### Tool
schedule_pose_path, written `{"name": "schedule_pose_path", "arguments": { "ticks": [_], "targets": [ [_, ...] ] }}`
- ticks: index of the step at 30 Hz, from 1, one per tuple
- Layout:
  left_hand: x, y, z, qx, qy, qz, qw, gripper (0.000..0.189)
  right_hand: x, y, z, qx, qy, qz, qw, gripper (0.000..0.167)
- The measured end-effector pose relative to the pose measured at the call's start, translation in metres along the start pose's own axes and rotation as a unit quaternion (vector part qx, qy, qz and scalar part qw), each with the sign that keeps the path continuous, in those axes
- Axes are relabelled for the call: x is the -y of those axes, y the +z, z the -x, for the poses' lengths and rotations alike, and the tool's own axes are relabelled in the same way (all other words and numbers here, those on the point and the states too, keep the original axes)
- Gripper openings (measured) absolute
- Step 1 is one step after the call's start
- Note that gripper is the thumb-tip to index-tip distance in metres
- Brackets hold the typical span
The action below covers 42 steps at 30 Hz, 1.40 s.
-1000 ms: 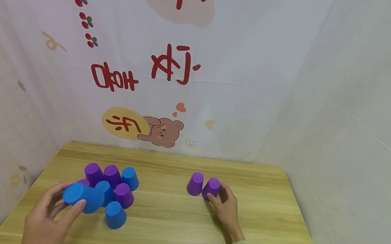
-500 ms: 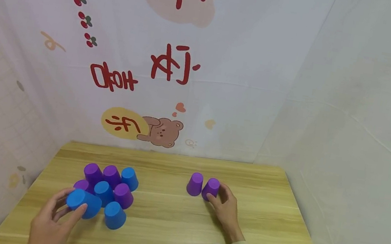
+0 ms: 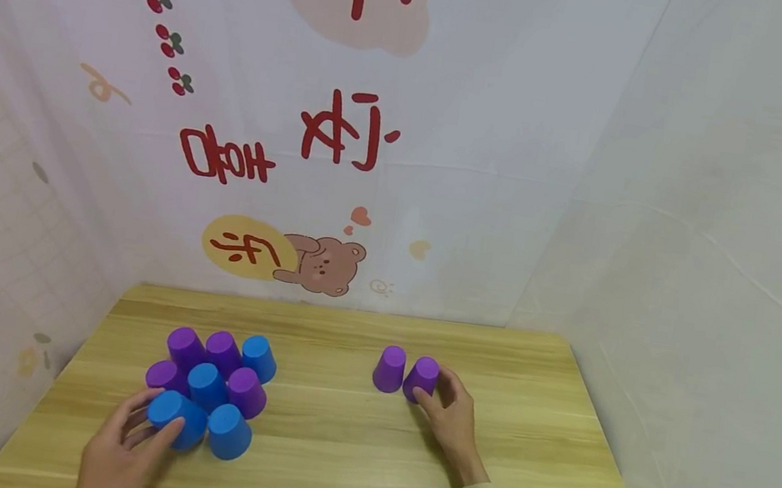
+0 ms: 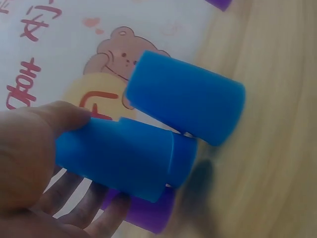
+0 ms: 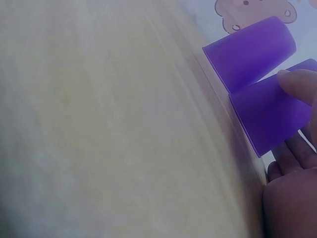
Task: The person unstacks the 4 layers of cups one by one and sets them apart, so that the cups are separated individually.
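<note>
My left hand (image 3: 126, 441) grips an upside-down blue cup (image 3: 177, 420), thumb on the near side and fingers on the far side. In the left wrist view this cup (image 4: 116, 156) is tilted, its rim close over the table. Right of it stands another blue cup (image 3: 230, 432); just behind are a purple cup (image 3: 167, 377) and a blue cup (image 3: 207, 387). My right hand (image 3: 453, 422) holds an upside-down purple cup (image 3: 422, 378) between thumb and fingers. A second purple cup (image 3: 390, 369) stands close on its left.
Farther back in the left group are two purple cups (image 3: 186, 348) and a blue cup (image 3: 259, 358), with one more purple cup (image 3: 247, 392) at the group's right side. The wooden table (image 3: 319, 469) meets a printed white curtain (image 3: 472, 206) behind.
My left hand has lowered the blue cup and brought it right and nearer, to beside the front blue cup, uncovering the purple cup behind. My right hand keeps its place on the purple cup.
</note>
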<state>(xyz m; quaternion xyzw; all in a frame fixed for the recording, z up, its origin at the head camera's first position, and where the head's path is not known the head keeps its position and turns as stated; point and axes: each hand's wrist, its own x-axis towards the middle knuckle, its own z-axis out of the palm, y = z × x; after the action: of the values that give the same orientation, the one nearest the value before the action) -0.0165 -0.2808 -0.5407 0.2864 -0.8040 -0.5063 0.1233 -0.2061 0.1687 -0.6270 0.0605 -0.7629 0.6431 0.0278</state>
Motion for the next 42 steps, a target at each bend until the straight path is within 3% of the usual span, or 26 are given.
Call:
{"name": "schedule_pose_path", "arguments": {
  "ticks": [7,22,42],
  "targets": [
    [0.009,0.004,-0.003,0.007,0.016,-0.007,0.9998,0.066,0.001,0.000,0.000,0.000,0.001,-0.004,1.0000,0.058],
    [0.019,0.011,-0.008,0.042,-0.010,-0.017,0.9989,0.073,-0.002,0.000,0.000,0.002,0.000,0.000,1.0000,0.058],
    [0.021,0.014,-0.012,0.058,-0.025,-0.025,0.9977,0.080,0.000,0.000,-0.001,-0.004,0.008,-0.008,0.9999,0.059]
  ]
}}
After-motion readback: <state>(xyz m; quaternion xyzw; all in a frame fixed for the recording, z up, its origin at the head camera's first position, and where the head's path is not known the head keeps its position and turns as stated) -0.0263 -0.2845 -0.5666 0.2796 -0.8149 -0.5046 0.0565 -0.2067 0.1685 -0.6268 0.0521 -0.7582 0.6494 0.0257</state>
